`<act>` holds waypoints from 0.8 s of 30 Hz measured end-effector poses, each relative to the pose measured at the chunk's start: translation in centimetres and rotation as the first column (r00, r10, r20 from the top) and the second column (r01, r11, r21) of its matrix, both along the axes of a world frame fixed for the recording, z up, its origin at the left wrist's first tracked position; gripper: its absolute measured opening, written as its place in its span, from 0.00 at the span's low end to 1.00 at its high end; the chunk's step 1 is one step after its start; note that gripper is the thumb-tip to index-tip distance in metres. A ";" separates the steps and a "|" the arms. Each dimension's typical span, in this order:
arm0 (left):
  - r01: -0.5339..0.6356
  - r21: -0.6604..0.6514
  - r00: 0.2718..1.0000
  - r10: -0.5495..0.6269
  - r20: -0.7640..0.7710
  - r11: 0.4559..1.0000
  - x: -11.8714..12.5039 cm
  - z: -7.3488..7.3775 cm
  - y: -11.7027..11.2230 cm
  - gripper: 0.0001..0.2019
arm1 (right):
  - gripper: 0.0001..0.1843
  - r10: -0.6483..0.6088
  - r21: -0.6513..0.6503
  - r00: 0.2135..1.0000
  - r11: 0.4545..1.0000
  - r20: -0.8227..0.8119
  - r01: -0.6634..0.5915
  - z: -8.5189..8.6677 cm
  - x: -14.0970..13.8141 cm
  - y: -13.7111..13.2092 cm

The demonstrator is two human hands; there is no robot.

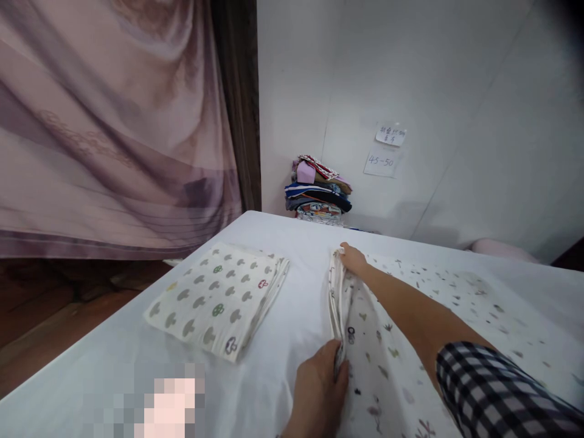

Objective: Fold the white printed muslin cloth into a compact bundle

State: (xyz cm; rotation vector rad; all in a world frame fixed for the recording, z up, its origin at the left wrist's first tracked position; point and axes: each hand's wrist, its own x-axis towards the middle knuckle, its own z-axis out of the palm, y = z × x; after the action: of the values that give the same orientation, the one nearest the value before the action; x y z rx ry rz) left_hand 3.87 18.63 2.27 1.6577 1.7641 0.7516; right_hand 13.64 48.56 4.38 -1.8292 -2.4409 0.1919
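Observation:
A white cloth with small printed motifs (447, 304) lies spread on the white table (292, 255), its left edge gathered into a layered fold. My left hand (319, 389) pinches the near end of that folded edge. My right hand (352, 258), arm stretched out in a checked sleeve, grips the far end of the same edge. To the left lies a folded stack of white cloths with a mushroom print (219, 298), untouched.
A pile of folded colourful clothes (318, 190) stands in the far corner against the white wall. Two paper notes (385, 149) are stuck on the wall. A mauve curtain (114, 121) hangs at the left above a dark floor.

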 end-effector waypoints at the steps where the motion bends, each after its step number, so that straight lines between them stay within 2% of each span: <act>1: -0.002 0.005 1.000 0.002 0.005 1.000 0.0 0.0 0.0 0.14 | 0.22 0.026 0.024 1.000 0.999 0.014 -0.026 0.0 0.1 0.0; 6: -0.027 0.030 1.000 0.027 -0.003 0.999 0.1 0.0 -0.1 0.15 | 0.21 0.121 0.092 0.986 0.987 0.118 -0.132 0.2 -0.2 0.3; 10: -0.020 0.045 1.000 0.020 0.018 0.999 0.2 0.1 -0.1 0.14 | 0.15 0.151 0.122 0.970 0.977 0.191 -0.176 0.5 -0.6 0.7; 14: -0.022 0.035 1.000 0.022 0.006 0.999 0.0 0.1 -0.1 0.15 | 0.14 0.170 0.133 0.961 0.970 0.217 -0.202 0.7 -1.1 1.3; 18: -0.025 0.017 1.000 0.025 -0.015 1.000 0.0 -0.1 0.0 0.15 | 0.14 0.139 0.112 0.969 0.980 0.204 -0.164 0.8 -1.8 2.2; 24: -0.075 -0.042 0.996 0.074 -0.046 0.996 0.1 -0.1 0.1 0.15 | 0.15 0.009 0.038 0.988 0.999 0.154 -0.015 0.7 -3.0 4.1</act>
State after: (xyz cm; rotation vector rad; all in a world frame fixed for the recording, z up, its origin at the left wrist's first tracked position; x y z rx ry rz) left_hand 3.95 18.70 2.18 1.5987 1.8691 0.7092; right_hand 10.69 52.70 5.05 -1.8789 -2.5375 0.0032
